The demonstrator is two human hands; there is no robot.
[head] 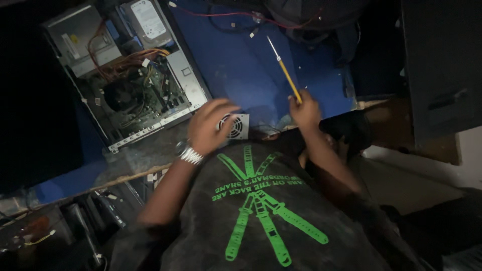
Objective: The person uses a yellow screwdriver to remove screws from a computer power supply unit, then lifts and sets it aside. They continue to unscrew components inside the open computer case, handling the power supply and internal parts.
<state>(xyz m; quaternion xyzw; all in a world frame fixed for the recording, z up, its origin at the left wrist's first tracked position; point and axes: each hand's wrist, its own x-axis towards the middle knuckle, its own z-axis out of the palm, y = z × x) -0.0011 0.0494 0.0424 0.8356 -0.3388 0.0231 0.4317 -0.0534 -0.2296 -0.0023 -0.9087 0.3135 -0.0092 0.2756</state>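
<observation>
Yellow-handled screwdriver (284, 70) upright in right hand (304, 113); left hand (210, 125) apparently on fan unit (236, 125).

Dim light. A blue-topped table (251, 70) fills the upper middle, its worn wooden edge running along the near side. A dark cabinet (442, 65) stands at the right, pale floor (416, 175) below it.

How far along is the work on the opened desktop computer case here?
Done: the open grey computer case has its side off. In hand: the right hand holds a yellow-handled screwdriver; the left hand rests on a small grey fan unit. Left: that unit still sits outside the case.
</observation>
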